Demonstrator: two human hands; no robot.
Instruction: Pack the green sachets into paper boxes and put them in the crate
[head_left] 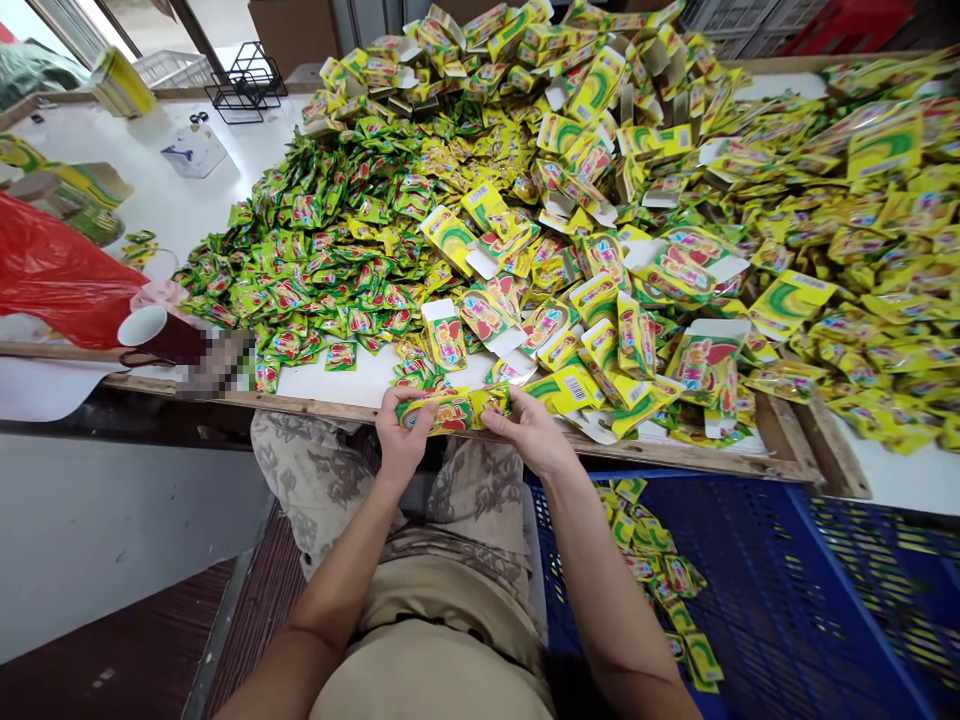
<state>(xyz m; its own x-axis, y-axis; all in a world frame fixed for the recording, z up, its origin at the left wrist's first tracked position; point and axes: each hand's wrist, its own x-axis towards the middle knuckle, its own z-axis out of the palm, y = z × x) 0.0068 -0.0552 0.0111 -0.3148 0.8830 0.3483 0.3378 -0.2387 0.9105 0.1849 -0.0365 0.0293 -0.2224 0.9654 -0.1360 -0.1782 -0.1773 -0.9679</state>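
Your left hand pinches a small box; your right hand grips a sachet against its right end. Unit looks unfinished. Below right of your grip: blue crate holding packs, judged done. Just beyond: open boxes, then heaped sachets; much apparently left.

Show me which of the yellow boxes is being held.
The box gripped by the left hand, at the table's wooden front edge. That grip sets it apart; the other boxes lie loose, unheld.
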